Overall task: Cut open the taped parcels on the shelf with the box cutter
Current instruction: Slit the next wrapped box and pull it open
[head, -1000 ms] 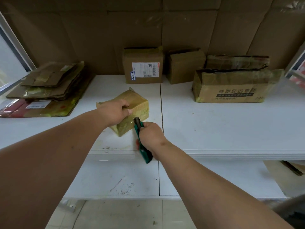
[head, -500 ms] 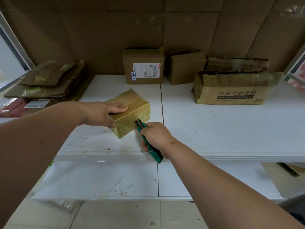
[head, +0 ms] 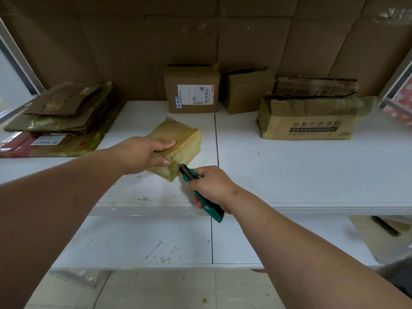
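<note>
Left hand [head: 142, 153] clasps the taped parcel [head: 178, 147] on the shelf [head: 289, 175]; right hand [head: 211, 186] fisted round the green box cutter [head: 200, 192] — blade too small to tell, handle mostly hidden.

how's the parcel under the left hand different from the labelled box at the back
The taped parcel lies flat, low and wholly wrapped in yellowish tape; the labelled box stands taller, bare brown cardboard with a white shipping label. The left hand holds the parcel; nothing touches the box. Both sit on the white shelf.
</note>
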